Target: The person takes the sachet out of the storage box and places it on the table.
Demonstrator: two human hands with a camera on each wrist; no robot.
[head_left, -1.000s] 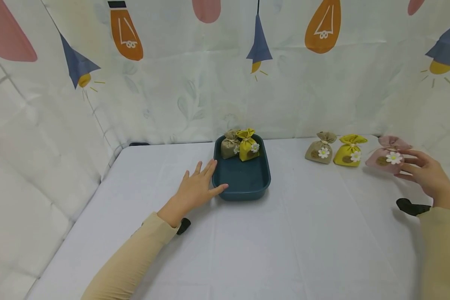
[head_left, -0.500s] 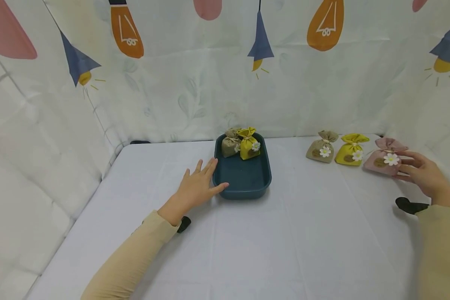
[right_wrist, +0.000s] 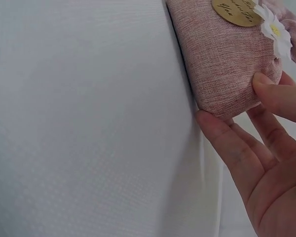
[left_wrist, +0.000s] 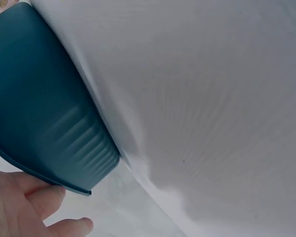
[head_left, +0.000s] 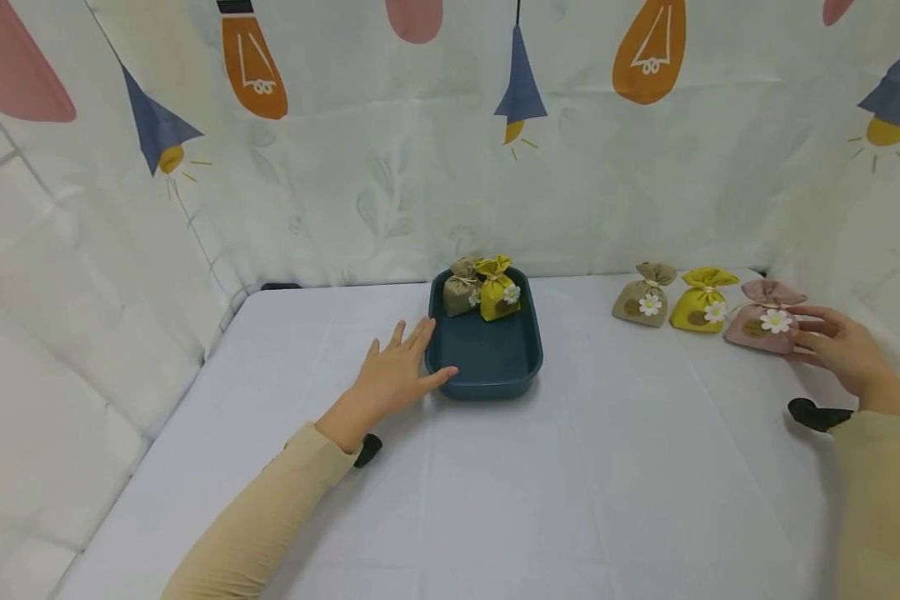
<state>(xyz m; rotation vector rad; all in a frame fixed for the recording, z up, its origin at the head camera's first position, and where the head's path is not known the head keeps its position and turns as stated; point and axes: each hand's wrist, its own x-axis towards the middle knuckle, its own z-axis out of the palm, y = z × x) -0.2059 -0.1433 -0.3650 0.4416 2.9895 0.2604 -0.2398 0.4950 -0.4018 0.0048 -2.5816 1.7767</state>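
My left hand (head_left: 390, 379) lies with spread fingers along the left rim of a dark teal plastic basin (head_left: 487, 389); its fingertips touch the rim in the left wrist view. Inside the basin's far end stand a beige drawstring pouch (head_left: 459, 297) and a yellow pouch (head_left: 498, 307). Far to the right, my right hand (head_left: 840, 346) pinches the right side of a pink fabric pouch (head_left: 757, 333), thumb on its front and fingers at its side and base. The right wrist view shows the pink pouch's (right_wrist: 227, 64) round label and white flower.
Another beige pouch (head_left: 640, 305) and another yellow pouch (head_left: 697, 310) stand in a row left of the pink one. White cloth covers the table (head_left: 532, 500). A patterned curtain (head_left: 330, 167) hangs behind its far edge.
The right hand and the pink pouch have shifted slightly left, closer to the yellow pouch beside it. The left hand has stayed on the basin's rim.
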